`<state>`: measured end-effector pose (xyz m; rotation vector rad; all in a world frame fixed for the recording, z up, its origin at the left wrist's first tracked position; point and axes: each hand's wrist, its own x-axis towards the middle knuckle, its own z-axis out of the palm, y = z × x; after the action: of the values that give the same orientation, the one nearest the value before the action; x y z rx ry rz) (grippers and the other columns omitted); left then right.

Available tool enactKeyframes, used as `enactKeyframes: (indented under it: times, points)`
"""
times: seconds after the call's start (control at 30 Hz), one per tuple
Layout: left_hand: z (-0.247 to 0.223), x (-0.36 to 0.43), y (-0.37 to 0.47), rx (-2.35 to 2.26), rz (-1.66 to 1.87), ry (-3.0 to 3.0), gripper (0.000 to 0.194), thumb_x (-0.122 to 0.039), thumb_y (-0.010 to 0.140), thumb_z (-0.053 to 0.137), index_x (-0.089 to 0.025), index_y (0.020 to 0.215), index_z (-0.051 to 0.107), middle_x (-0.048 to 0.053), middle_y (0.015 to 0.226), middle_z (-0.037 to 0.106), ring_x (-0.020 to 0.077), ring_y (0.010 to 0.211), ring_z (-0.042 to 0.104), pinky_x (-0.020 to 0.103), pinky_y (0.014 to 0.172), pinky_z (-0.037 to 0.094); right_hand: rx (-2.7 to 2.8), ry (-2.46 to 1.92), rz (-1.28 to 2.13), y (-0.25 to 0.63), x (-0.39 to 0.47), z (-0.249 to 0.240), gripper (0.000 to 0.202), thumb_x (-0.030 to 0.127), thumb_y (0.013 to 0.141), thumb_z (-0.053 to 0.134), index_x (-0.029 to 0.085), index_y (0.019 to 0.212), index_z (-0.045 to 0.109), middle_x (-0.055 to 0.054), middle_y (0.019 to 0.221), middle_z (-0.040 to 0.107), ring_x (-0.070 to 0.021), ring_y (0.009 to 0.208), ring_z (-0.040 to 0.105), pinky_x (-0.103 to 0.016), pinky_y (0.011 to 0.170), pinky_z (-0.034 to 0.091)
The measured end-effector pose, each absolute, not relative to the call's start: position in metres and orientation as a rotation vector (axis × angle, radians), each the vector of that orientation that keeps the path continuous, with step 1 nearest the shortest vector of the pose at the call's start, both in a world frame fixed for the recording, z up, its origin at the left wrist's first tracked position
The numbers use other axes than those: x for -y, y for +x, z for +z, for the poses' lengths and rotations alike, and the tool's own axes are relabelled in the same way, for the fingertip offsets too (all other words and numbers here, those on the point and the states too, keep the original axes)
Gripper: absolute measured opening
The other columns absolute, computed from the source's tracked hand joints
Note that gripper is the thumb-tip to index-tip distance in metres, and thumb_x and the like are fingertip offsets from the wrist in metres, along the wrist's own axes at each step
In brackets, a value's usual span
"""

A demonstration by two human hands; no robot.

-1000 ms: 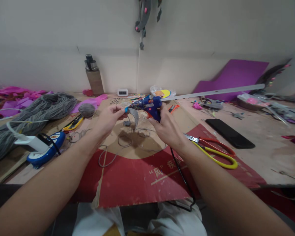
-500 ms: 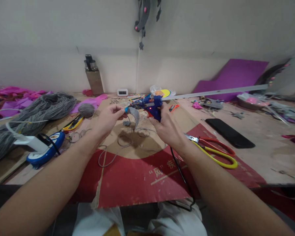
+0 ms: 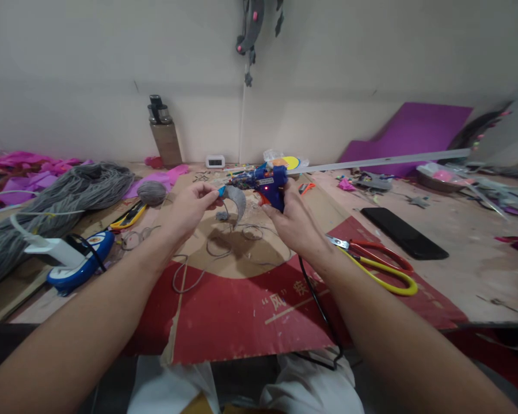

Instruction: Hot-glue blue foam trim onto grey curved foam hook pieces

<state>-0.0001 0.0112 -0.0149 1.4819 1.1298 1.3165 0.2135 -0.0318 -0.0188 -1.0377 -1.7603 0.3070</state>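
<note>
My left hand [image 3: 197,205] pinches one end of a grey felt crescent [image 3: 236,202], and something blue shows at its fingertips. The crescent's other tip curves down over the cardboard. My right hand [image 3: 291,215] is wrapped round the handle of a blue hot glue gun [image 3: 273,185] with a small red light on. A long clear glue stick [image 3: 371,163] sticks out of its back toward the right. The gun's nozzle end points left, close to the crescent; whether they touch I cannot tell. Thin grey yarn [image 3: 218,247] lies in loops below.
Red-and-tan cardboard [image 3: 237,313] covers the table's middle. To the right lie red-and-yellow-handled scissors [image 3: 382,261] and a black phone [image 3: 403,233]. At left are a blue power strip [image 3: 80,267], a yellow utility knife [image 3: 128,217] and grey yarn skeins [image 3: 82,195]. A bottle [image 3: 164,135] stands against the wall.
The glue gun has tilted slightly and shifted a little right, and its nozzle has drawn back from the crescent's upper edge. The crescent is turned slightly, showing more of its face.
</note>
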Motion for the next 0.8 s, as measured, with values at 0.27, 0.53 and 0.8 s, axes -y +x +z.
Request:
enactKeyframes:
  times: [0.27,0.53,0.8]
  points:
    - [-0.0160,-0.0117,-0.0025,-1.136,1.323,1.545,0.012,-0.028,0.077,0.068,-0.018,0.074,0.062,0.003,0.069,0.068,0.0126,0.065,0.061,0.026,0.065,0.046,1.777,-1.068,0.315,0.2134,0.0345,-0.0178,0.046,0.019,0.084,0.053,0.021,0.129,0.046,-0.010,0.114,0.063,-0.0284,0.114,0.056,-0.052,0.103,0.042]
    - [-0.0128,-0.0076,0.0000,-1.164,1.312,1.594,0.011,-0.026,0.079,0.066,-0.017,0.074,0.063,0.003,0.068,0.067,0.0127,0.063,0.059,0.026,0.064,0.044,1.779,-1.067,0.321,0.2130,0.0347,-0.0162,0.046,0.020,0.084,0.054,0.020,0.130,0.046,-0.011,0.117,0.062,-0.0292,0.115,0.056,-0.053,0.105,0.041]
    - [-0.0106,-0.0071,0.0006,-1.186,1.329,1.586,0.008,-0.023,0.079,0.066,-0.017,0.074,0.063,0.003,0.068,0.067,0.0130,0.064,0.060,0.026,0.065,0.045,1.792,-1.038,0.295,0.2142,0.0351,-0.0157,0.054,0.019,0.085,0.053,0.021,0.137,0.041,-0.012,0.123,0.060,-0.0291,0.117,0.055,-0.053,0.105,0.042]
